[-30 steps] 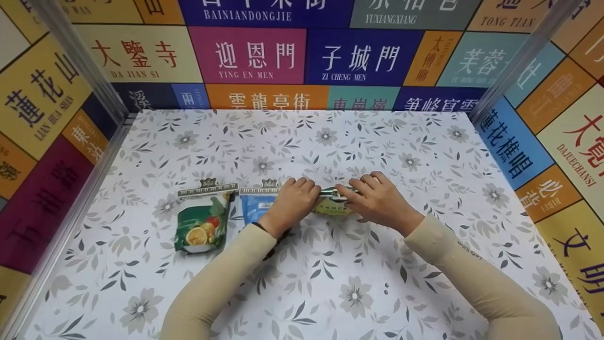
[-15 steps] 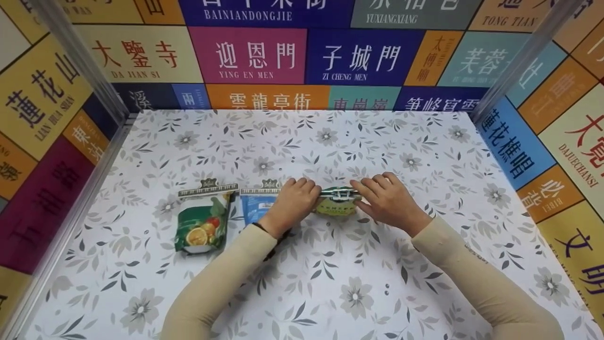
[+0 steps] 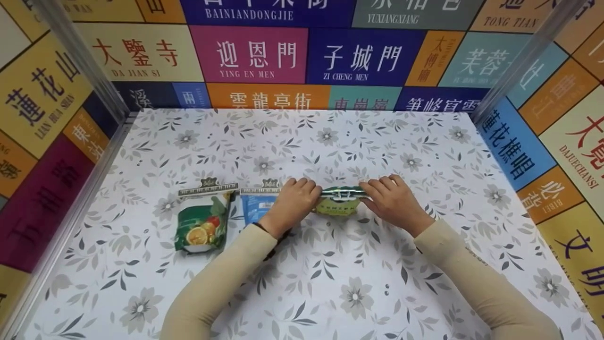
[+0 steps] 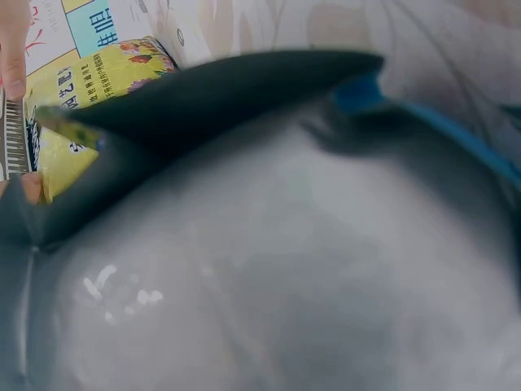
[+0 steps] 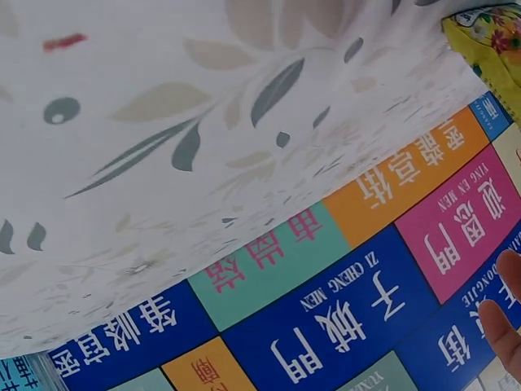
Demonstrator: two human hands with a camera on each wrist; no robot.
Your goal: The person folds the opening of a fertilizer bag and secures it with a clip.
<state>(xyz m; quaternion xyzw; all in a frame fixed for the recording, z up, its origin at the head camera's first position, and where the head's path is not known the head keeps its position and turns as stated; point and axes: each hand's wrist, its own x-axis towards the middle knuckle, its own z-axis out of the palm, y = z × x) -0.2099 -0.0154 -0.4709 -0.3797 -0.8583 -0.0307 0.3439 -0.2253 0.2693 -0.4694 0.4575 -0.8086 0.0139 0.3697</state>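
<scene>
A yellow-green bag point(image 3: 337, 208) with flowers printed on it stands in the middle of the table, a metal bag clip point(image 3: 343, 193) across its top. My left hand point(image 3: 296, 202) grips the clipped top at its left end. At the right end, my right hand point(image 3: 394, 203) pinches the clip with fingers above and thumb below. In the left wrist view, fingertips point(image 4: 14, 85) show at the toothed strip of the clip beside the yellow bag. The right wrist view catches only part of the bag and two fingers point(image 5: 498, 326). My left forearm partly hides a blue bag point(image 3: 255, 208).
A green bag point(image 3: 200, 222) with fruit printed on it lies to the left, topped by a clip point(image 3: 207, 189) with a piano-key pattern. The blue bag has a similar clip. Colourful lettered panels point(image 3: 255, 54) enclose the floral-covered table point(image 3: 302, 283) at the back and sides.
My right hand has slid to the right along the clip, out to its end, uncovering the clip's middle. My left hand has stayed in place.
</scene>
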